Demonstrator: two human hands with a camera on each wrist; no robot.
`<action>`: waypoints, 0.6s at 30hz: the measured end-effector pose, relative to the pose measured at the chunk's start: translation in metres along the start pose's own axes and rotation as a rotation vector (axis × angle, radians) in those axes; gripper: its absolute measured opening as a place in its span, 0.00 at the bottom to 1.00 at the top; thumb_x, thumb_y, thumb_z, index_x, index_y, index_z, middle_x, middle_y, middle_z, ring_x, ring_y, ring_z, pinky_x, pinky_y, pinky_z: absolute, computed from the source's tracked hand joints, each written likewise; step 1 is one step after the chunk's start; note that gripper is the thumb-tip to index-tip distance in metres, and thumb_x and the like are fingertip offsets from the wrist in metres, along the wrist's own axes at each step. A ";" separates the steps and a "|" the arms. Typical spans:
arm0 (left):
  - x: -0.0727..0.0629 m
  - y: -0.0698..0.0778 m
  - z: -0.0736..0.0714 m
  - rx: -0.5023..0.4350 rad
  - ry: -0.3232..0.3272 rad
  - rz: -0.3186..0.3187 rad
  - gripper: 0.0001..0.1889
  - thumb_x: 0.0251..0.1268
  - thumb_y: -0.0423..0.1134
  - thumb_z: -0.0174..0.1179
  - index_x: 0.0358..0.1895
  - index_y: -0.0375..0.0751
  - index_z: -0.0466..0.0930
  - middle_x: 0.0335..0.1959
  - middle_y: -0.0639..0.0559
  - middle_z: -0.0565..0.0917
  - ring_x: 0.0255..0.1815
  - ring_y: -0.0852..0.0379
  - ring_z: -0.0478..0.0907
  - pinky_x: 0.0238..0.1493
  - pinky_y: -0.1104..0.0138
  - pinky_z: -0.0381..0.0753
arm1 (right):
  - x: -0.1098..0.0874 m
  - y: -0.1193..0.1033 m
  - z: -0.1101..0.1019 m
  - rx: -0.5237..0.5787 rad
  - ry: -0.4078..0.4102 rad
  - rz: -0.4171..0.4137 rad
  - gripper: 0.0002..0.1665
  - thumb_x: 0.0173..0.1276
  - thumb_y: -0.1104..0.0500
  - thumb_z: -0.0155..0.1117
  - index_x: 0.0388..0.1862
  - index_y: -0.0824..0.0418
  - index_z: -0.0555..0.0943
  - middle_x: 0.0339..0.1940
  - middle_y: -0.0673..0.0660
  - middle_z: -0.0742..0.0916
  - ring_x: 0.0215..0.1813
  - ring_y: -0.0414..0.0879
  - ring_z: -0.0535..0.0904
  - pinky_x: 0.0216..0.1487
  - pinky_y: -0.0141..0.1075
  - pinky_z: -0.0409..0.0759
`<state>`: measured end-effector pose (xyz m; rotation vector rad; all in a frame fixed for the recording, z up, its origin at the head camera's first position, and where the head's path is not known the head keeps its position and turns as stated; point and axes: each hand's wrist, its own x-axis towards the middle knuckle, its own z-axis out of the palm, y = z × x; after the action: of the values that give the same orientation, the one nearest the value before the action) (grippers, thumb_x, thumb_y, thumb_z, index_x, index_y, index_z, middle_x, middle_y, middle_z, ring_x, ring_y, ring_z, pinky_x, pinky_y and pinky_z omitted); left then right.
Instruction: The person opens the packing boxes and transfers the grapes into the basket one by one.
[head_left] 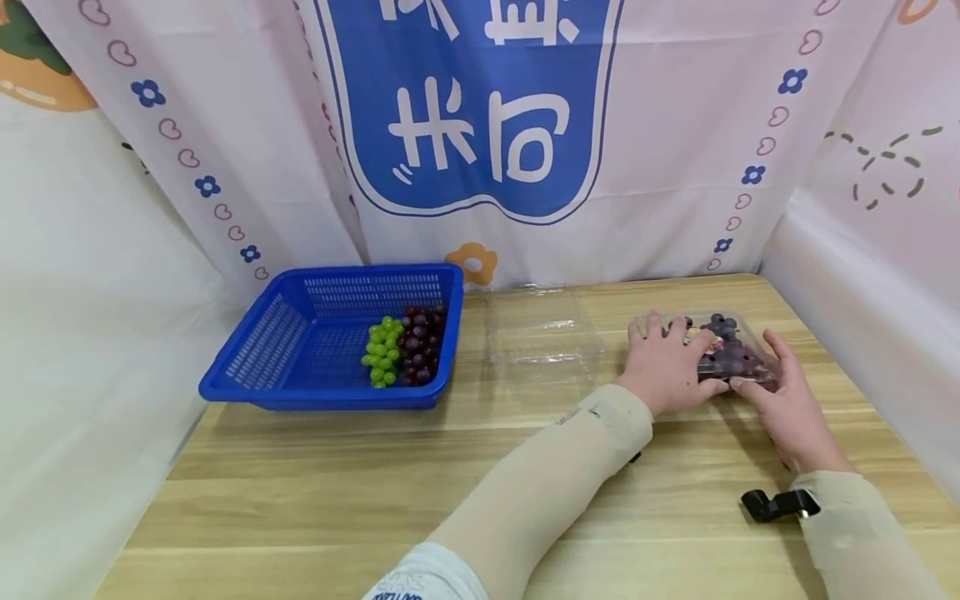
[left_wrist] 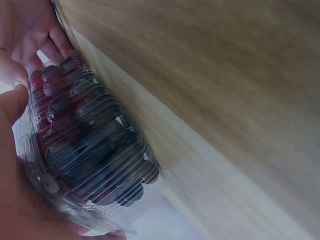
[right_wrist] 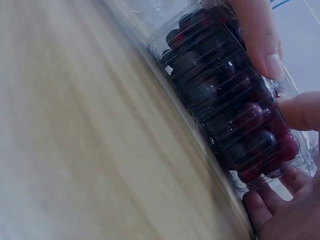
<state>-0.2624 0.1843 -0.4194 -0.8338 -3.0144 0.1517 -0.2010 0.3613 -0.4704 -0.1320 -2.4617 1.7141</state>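
As our right hand (head_left: 793,407) gripped the outer end of the grape clamshell (head_left: 733,362), our left hand (head_left: 666,365) held it from above | between our hands, likely for steadiness | empty clamshell (head_left: 543,359) sat left of grip

Bright overhead view; wrist views dim, apparently slightly blurred.

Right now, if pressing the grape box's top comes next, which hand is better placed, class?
Probably the left hand: its fingers spread over the top of the box of dark grapes. The right hand holds the box's right end, thumb at the near edge.
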 end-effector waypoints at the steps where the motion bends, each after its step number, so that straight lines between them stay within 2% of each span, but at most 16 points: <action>1: 0.000 0.000 -0.001 0.001 0.002 -0.001 0.41 0.61 0.83 0.35 0.79 0.82 0.44 0.82 0.61 0.49 0.82 0.43 0.40 0.75 0.42 0.48 | 0.000 0.000 0.000 -0.008 0.006 0.003 0.50 0.78 0.55 0.58 0.85 0.38 0.39 0.82 0.70 0.49 0.78 0.65 0.50 0.73 0.27 0.54; 4: 0.000 0.001 -0.002 -0.008 0.005 0.003 0.42 0.60 0.83 0.36 0.79 0.81 0.46 0.82 0.61 0.50 0.82 0.42 0.41 0.75 0.42 0.48 | -0.002 -0.002 -0.002 -0.061 0.037 0.005 0.47 0.78 0.52 0.58 0.85 0.38 0.44 0.82 0.68 0.53 0.77 0.65 0.53 0.77 0.44 0.52; 7: 0.000 0.000 -0.003 -0.025 0.006 0.012 0.42 0.59 0.84 0.37 0.78 0.81 0.47 0.81 0.62 0.52 0.81 0.43 0.43 0.75 0.43 0.49 | -0.004 -0.005 -0.002 -0.139 0.080 0.005 0.45 0.77 0.48 0.60 0.84 0.40 0.49 0.80 0.68 0.60 0.75 0.66 0.59 0.76 0.50 0.55; 9: 0.000 -0.001 -0.003 -0.034 0.007 0.016 0.42 0.59 0.84 0.38 0.78 0.81 0.49 0.80 0.63 0.53 0.81 0.43 0.44 0.74 0.43 0.50 | -0.005 -0.007 -0.002 -0.192 0.109 -0.001 0.44 0.76 0.47 0.60 0.84 0.42 0.52 0.78 0.69 0.64 0.73 0.66 0.63 0.73 0.43 0.61; 11: -0.001 -0.001 -0.003 -0.038 0.010 0.013 0.42 0.59 0.84 0.38 0.77 0.81 0.50 0.80 0.63 0.54 0.81 0.43 0.45 0.74 0.44 0.51 | -0.006 -0.008 -0.002 -0.236 0.133 -0.011 0.43 0.75 0.45 0.60 0.84 0.45 0.55 0.75 0.69 0.69 0.69 0.65 0.68 0.64 0.34 0.66; 14: -0.003 -0.002 -0.002 -0.046 0.025 0.011 0.41 0.59 0.84 0.38 0.77 0.81 0.51 0.79 0.63 0.55 0.81 0.44 0.44 0.74 0.44 0.50 | -0.006 -0.009 -0.001 -0.282 0.157 -0.020 0.42 0.75 0.45 0.61 0.83 0.47 0.57 0.72 0.69 0.73 0.65 0.63 0.72 0.51 0.26 0.67; 18: -0.005 0.000 0.001 -0.062 0.059 0.015 0.39 0.62 0.82 0.39 0.77 0.80 0.53 0.79 0.62 0.56 0.81 0.45 0.42 0.74 0.42 0.49 | -0.005 -0.009 -0.001 -0.259 0.152 -0.030 0.42 0.75 0.48 0.62 0.83 0.49 0.57 0.71 0.71 0.73 0.65 0.63 0.71 0.49 0.23 0.68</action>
<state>-0.2582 0.1817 -0.4206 -0.8498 -2.9725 0.0340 -0.1955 0.3577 -0.4617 -0.2411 -2.5446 1.3134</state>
